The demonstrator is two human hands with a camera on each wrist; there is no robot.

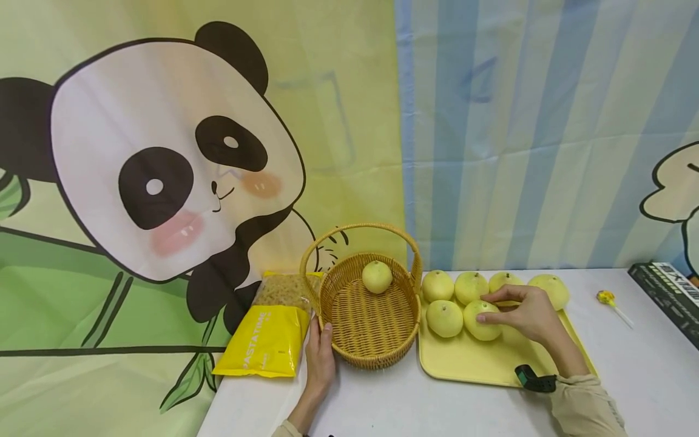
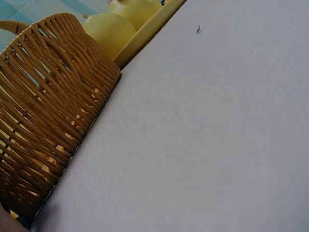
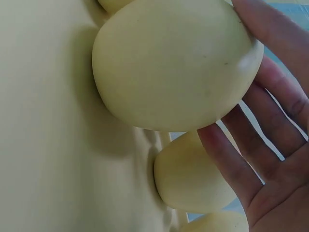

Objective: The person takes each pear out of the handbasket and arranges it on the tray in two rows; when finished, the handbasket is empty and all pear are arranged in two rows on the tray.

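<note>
A round wicker basket [image 1: 377,358] with a tall hoop handle stands on the table, a pale yellow pear [image 1: 377,277] inside at the back. My left hand [image 1: 321,358] holds its left side, thumb at the rim; only a sliver of that hand shows in the left wrist view. On the right, a yellow tray [image 1: 464,364] bears several more pears in two rows. My right hand [image 1: 526,312] grips a front-row pear [image 3: 174,63] between thumb and fingers. From the right wrist view I cannot tell whether this pear touches the tray.
Left of the basket lies a yellow pasta bag [image 1: 267,343]. A lollipop [image 1: 606,297] and a dark box [image 1: 666,297] are at the right. Behind the white table [image 1: 382,400] hangs a printed panda curtain [image 1: 349,152].
</note>
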